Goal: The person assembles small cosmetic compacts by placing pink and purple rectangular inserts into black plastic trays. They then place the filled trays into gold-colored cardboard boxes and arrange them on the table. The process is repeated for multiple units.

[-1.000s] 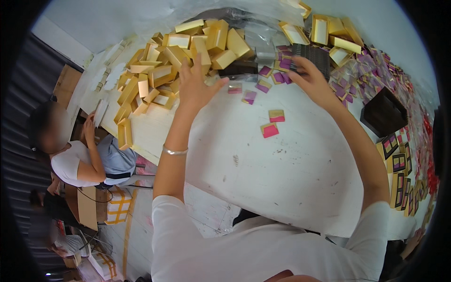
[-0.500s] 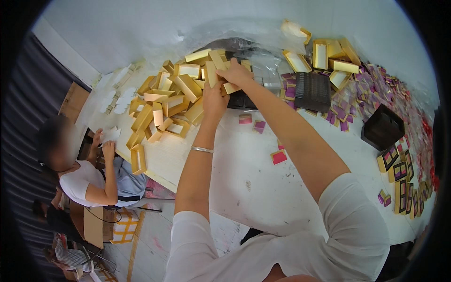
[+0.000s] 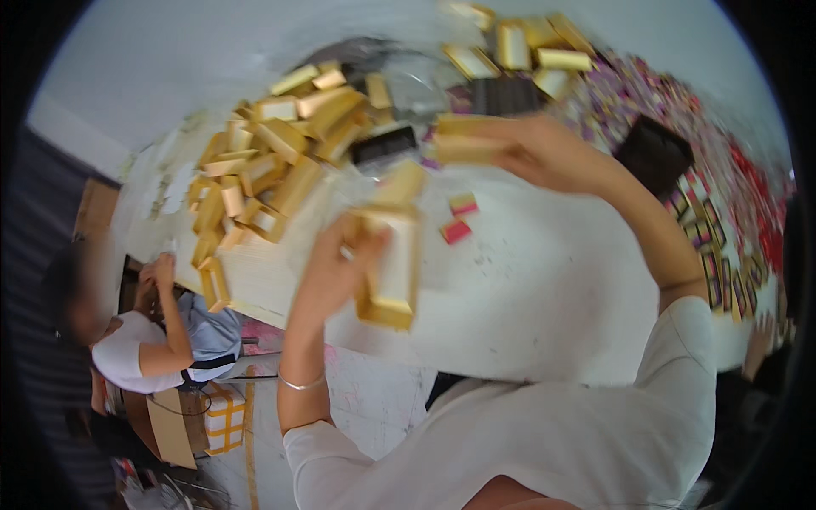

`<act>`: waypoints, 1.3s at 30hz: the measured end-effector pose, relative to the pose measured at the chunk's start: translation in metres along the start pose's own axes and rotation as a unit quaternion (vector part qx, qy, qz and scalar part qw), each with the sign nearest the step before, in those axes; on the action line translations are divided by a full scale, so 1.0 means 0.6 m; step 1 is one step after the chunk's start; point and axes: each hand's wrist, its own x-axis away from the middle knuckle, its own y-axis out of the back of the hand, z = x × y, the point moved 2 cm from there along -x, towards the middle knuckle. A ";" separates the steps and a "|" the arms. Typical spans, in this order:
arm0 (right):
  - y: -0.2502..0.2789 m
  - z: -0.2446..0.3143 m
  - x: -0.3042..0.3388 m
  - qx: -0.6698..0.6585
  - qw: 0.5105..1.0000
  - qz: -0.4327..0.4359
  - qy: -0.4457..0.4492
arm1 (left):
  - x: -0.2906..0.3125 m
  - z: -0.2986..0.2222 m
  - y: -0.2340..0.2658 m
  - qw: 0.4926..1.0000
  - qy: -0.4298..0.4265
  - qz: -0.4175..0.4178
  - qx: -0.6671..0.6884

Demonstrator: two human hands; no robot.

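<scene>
Above the smooth white table (image 3: 544, 289), the left hand (image 3: 336, 259) has its fingers clamped on an open golden rectangular cardboard box with a white floor (image 3: 401, 265); farther right, the right hand (image 3: 544, 153) grips a blurred golden oblong cardboard box (image 3: 459, 151). Far left lies a golden box heap (image 3: 268, 161).

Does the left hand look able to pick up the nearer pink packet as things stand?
Probably not: the left hand holds an open gold box, although the nearer pink packet lies uncovered on the table.
</scene>
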 end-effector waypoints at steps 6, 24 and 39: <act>-0.033 0.037 0.367 0.199 0.964 0.147 -0.100 | 0.018 -0.012 -0.247 0.902 -0.274 0.150 -0.297; 0.065 -0.042 0.297 0.312 0.923 -0.181 -0.133 | -0.219 -0.090 -0.268 0.909 -0.343 -0.021 -0.235; 0.054 -0.484 -0.066 0.365 0.869 -0.114 -0.314 | -0.262 -0.077 -0.169 0.941 -0.275 -0.102 -0.170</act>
